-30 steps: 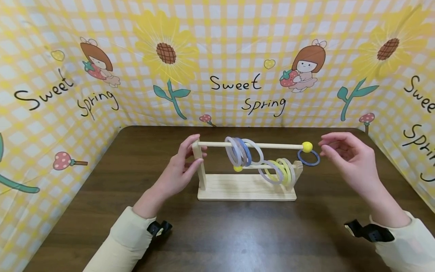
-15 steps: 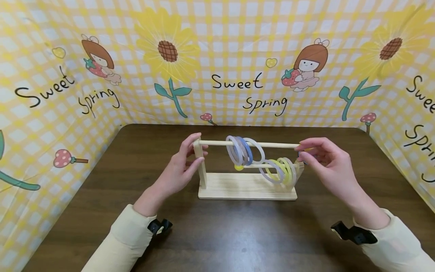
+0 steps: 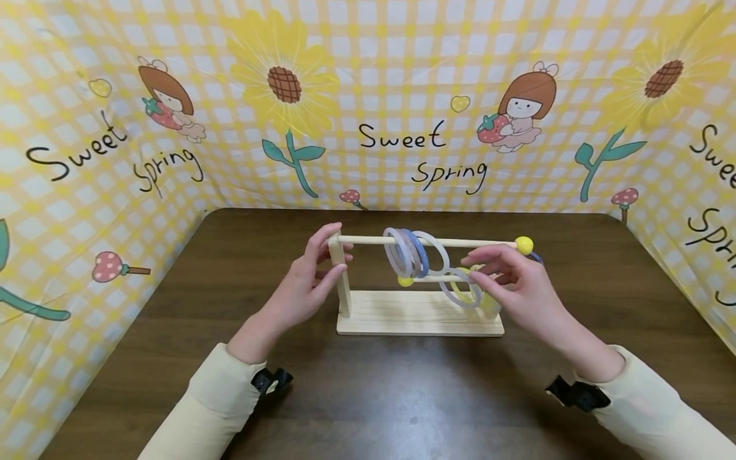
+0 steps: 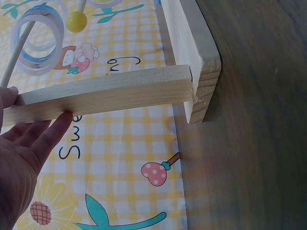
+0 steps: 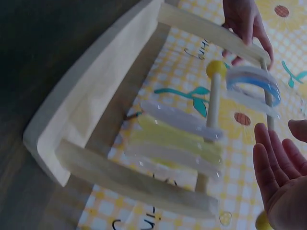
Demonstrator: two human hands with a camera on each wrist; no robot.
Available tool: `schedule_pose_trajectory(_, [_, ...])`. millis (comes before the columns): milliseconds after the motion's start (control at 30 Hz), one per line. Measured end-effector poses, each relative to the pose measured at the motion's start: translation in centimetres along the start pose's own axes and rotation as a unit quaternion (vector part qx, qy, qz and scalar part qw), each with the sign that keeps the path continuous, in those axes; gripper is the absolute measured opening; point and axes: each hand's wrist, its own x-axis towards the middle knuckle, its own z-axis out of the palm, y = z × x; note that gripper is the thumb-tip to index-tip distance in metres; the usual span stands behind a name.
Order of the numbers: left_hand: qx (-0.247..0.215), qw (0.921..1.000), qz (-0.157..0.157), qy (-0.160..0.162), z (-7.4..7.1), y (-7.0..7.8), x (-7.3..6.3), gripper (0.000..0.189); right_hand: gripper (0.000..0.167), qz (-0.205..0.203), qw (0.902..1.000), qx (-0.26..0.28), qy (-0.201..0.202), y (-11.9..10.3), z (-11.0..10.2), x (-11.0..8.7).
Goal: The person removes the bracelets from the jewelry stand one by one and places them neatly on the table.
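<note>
My left hand [image 3: 301,284] grips the left post [image 3: 342,287] of a wooden stand, thumb in front and fingers behind; the left wrist view shows the same post [image 4: 129,88]. Several clear, white and blue rings [image 3: 422,255] hang on the upper rod [image 3: 365,240], which ends in a yellow ball [image 3: 524,245]. My right hand [image 3: 526,291] hovers before the stand's right part, thumb and fingers apart. In the right wrist view that hand [image 5: 285,182] holds nothing, near the upper rod. Lilac, yellow and clear rings [image 5: 177,136] hang on the lower rod, partly hidden in the head view.
The stand's flat base [image 3: 420,316] rests on a dark wooden table [image 3: 356,396]. Behind the upper ball shows part of another blue ring [image 3: 536,257]. A yellow checked cloth [image 3: 368,76] surrounds the table at the back and sides.
My right hand has moved left from beyond the upper rod's ball, past it, to the front of the lower rings. The left hand keeps its grip on the post.
</note>
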Motion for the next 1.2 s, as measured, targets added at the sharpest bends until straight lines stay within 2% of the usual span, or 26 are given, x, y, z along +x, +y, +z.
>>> schedule_pose_trajectory(167, [-0.003,1.0,0.003,0.0,0.0,0.1,0.1,0.064,0.037,0.021,0.9997,0.004,-0.012,0.1,1.3,0.1])
schedule_pose_trajectory(367, [0.0,1.0,0.001,0.0,0.0,0.1,0.0,0.065,0.037,0.043,0.9991,0.002,0.0,0.3,2.6,0.4])
schedule_pose_trajectory(633, [-0.001,1.0,0.002,0.0,0.0,0.0,0.0,0.065,0.032,0.032,0.9963,0.077,0.016,0.4,3.7,0.7])
schedule_pose_trajectory(900, [-0.002,1.0,0.002,0.002,0.1,0.0,-0.1,0.064,0.027,0.04,0.9968,0.064,0.028,0.4,4.0,0.8])
schedule_pose_trajectory(1200, [0.003,1.0,-0.008,0.0,0.1,0.3,0.0,0.064,0.026,0.042,0.9957,0.074,0.036,0.5,3.4,0.5])
